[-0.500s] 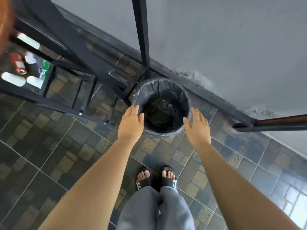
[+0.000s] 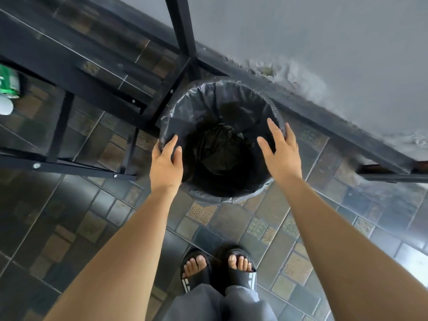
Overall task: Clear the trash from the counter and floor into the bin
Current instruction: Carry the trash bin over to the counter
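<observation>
I am holding both hands spread and empty over the bin point(image 2: 222, 107): my left hand point(image 2: 165, 162) is touching its near-left rim, my right hand point(image 2: 281, 154) is hovering at its right rim. The bin is standing on the tiled floor point(image 2: 69, 228) beside the black frame point(image 2: 159, 100).

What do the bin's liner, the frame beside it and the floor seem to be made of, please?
Liner: thin black plastic film, by its creases and dull sheen. Frame: probably black-painted metal; straight square bars with screw heads. Floor: glazed ceramic tile, likely; glossy, patterned squares with grout lines.
</observation>
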`<state>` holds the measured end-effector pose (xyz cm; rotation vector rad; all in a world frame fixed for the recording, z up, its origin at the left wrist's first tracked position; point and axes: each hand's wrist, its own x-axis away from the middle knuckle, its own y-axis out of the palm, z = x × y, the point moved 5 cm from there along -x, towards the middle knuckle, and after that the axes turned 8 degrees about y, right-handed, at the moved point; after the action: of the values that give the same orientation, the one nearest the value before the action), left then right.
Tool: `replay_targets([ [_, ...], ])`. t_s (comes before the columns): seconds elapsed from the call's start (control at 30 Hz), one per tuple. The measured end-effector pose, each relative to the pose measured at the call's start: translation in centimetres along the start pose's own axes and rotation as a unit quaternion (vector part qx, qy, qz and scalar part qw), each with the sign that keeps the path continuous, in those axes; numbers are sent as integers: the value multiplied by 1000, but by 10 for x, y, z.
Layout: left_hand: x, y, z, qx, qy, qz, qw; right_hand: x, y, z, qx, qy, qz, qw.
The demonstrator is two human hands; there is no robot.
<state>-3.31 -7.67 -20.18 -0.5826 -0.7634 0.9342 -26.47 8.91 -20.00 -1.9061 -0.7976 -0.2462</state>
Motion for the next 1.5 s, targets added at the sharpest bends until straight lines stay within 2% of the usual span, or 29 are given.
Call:
replay_targets([
  [0.27,1,9,8,173,-57,56,982,4,4,1,-142,50,27,988],
  [0.5,38,-34,47,158,-56,38,985,59,-38,-5,-167,95,36,981],
  [0.7,93,-117,107,170,-53,39,983,140,-119,-47,-189,105,32,976],
  [1.07,226,-303,206,190,-40,67,979,314,-275,-141,-178,35,29,983],
  [1.3,303,-373,220,205,-42,108,972,389,-326,-177,-175,-48,14,983],
  [1.5,359,-424,216,250,-31,164,954,434,-341,-204,-195,-115,-13,974],
])
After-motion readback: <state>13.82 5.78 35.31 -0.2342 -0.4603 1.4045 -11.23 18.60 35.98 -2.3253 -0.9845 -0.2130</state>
